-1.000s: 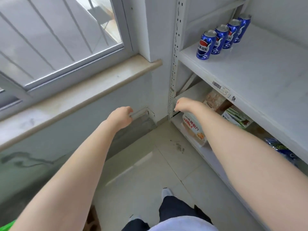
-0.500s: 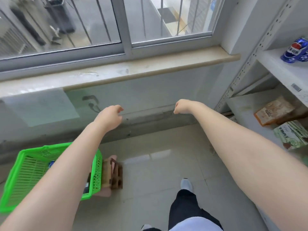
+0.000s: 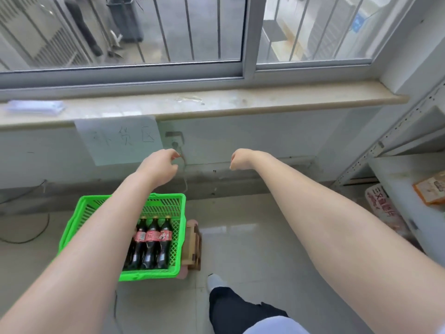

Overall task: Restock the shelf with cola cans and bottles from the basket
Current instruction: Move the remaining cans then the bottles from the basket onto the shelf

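Note:
A green plastic basket (image 3: pixel 179 237) sits on the floor at lower left, on a small brown stool (image 3: pixel 192 247). Inside it lie three cola bottles (image 3: pixel 154 242) with red labels, side by side; my left forearm hides the rest of the basket. My left hand (image 3: pixel 160 167) hangs above and beyond the basket, fingers loosely curled, holding nothing. My right hand (image 3: pixel 240 159) is level with it, to the right, fingers curled down, also with nothing in it. The white shelf (image 3: pixel 397 174) shows at the right edge.
A stone window sill (image 3: pixel 216 102) runs across under a barred window. A paper sign (image 3: pixel 120 141) hangs from the sill. Snack packets (image 3: pixel 431 189) lie on the lower shelf. A cable (image 3: pixel 24 237) trails on the tiled floor at left. My leg and shoe (image 3: pixel 216 283) are below.
The view has swung left from the shelf with blue cans to the window wall. The green basket with its bottles has come fully into sight. Both hands stay raised, holding nothing.

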